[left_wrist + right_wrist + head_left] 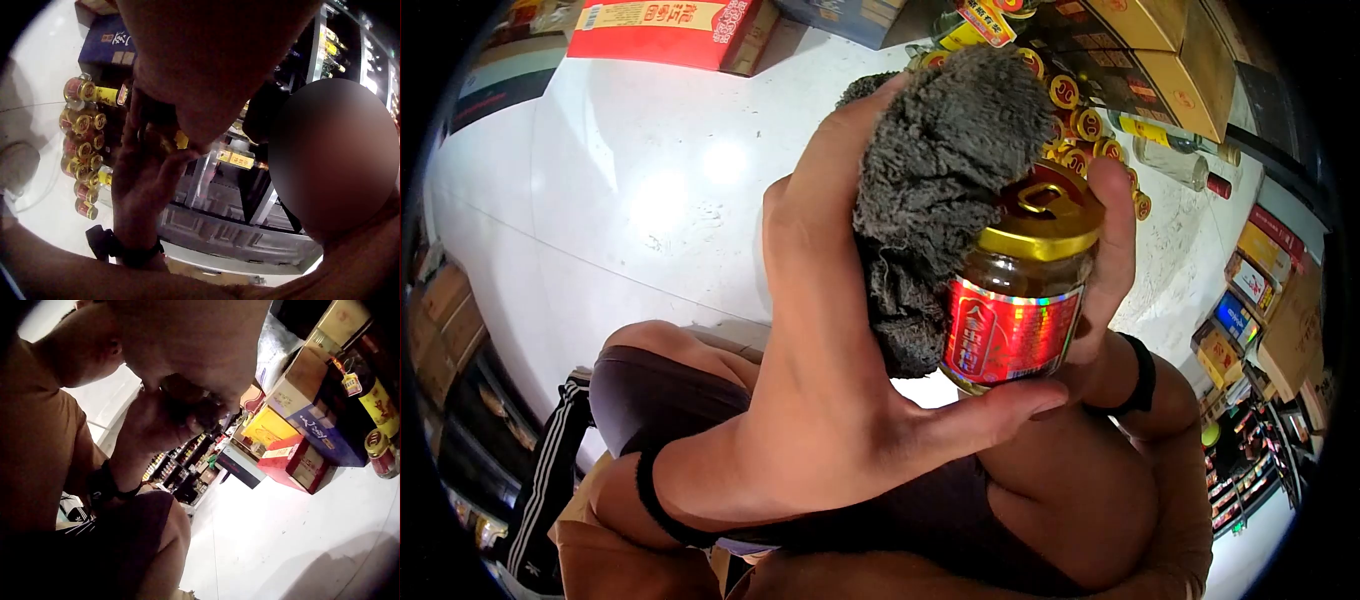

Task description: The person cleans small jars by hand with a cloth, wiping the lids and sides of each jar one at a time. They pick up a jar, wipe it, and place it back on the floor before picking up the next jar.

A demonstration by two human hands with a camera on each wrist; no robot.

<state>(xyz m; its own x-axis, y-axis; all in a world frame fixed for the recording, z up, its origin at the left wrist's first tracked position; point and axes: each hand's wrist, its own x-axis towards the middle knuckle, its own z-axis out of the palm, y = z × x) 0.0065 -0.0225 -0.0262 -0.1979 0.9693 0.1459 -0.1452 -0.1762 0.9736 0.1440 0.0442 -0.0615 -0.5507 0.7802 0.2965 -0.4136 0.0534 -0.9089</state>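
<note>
A glass jar (1012, 335) with a gold ring-pull lid and a shiny red label is held up, slightly tilted, in front of the person's lap. My right hand (1106, 265) grips it from the far right side, its thumb and palm partly hidden behind the jar. A dark grey fluffy cloth (950, 150) is bunched in my left hand (825, 345) and lies against the jar's left side and lid edge. The left thumb stretches along the jar's base. Both wrist views show the hands close together and dark, with the jar mostly hidden.
Several similar gold-lidded jars (81, 147) stand grouped on the white floor (640, 190). Glass bottles (1170, 160) lie near them, beside gold cartons (1170, 85). A red box (655, 35) sits at the far left, a blue box (328, 434) nearby. Stocked shelves (178, 465) stand farther off.
</note>
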